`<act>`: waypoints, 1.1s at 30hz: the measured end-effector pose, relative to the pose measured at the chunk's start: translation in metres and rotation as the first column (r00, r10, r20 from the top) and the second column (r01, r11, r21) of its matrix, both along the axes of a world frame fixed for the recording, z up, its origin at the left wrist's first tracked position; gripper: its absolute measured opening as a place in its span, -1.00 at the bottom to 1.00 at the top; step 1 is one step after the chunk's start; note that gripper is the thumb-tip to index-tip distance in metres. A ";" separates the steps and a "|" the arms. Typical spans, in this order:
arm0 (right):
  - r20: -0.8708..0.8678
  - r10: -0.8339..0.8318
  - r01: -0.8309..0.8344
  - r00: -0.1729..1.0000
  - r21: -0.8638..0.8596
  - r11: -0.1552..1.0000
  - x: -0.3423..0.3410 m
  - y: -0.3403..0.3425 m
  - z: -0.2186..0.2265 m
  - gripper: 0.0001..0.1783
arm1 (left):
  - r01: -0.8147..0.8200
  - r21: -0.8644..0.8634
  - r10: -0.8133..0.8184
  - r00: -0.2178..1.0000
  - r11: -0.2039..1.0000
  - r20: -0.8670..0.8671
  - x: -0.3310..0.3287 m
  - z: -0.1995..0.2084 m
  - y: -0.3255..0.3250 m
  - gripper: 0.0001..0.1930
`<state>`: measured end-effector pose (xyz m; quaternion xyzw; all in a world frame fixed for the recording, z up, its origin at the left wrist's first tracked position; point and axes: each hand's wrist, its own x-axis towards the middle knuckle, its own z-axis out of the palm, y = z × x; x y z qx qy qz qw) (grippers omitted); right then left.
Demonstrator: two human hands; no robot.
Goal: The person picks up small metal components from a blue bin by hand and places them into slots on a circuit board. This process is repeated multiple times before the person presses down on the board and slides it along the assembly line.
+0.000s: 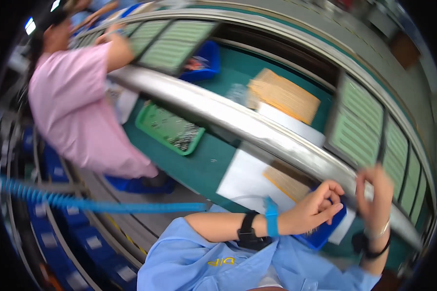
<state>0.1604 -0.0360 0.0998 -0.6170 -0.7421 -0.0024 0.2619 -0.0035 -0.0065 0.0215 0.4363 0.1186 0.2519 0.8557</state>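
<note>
At the lower right of the frame, the left hand curls half-closed over a blue bin, seemingly pinching small parts. Just right, the right hand grips the lower edge of a green circuit panel. Beyond, upper left, a person in pink leans over the green surface.

Clad in a light blue short-sleeved shirt with yellow chest marking; black watch and blue strap on left wrist, black band on right.
</note>
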 end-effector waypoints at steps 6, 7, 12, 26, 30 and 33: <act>0.022 -0.224 0.225 0.974 -0.164 0.960 0.109 0.096 -0.002 -0.78 | 0.324 0.938 0.241 0.926 -0.122 -0.289 0.019 -0.027 -0.018 -0.86; 0.031 -0.235 0.237 0.972 -0.182 0.954 0.119 0.116 -0.015 -0.77 | 0.395 0.885 0.366 0.883 -0.247 -0.293 0.022 -0.031 -0.016 -0.85; 0.065 -0.318 0.324 0.946 -0.221 0.920 0.117 0.139 -0.045 -0.77 | 0.436 0.876 0.290 0.882 -0.207 -0.371 0.019 -0.029 -0.016 -0.88; 0.076 -0.324 0.333 0.943 -0.189 0.924 0.103 0.159 -0.050 -0.81 | 0.269 0.959 0.145 0.949 0.092 -0.280 0.018 -0.027 -0.010 -0.81; 0.213 -0.309 0.339 0.927 -0.121 0.933 0.103 0.160 -0.043 -0.82 | 0.203 0.963 0.123 0.966 0.178 -0.226 0.021 -0.028 -0.006 -0.80; 0.336 -0.325 0.387 0.884 -0.137 0.912 0.098 0.162 -0.030 -0.82 | 0.134 0.962 0.137 0.976 0.237 -0.169 0.018 -0.028 -0.006 -0.81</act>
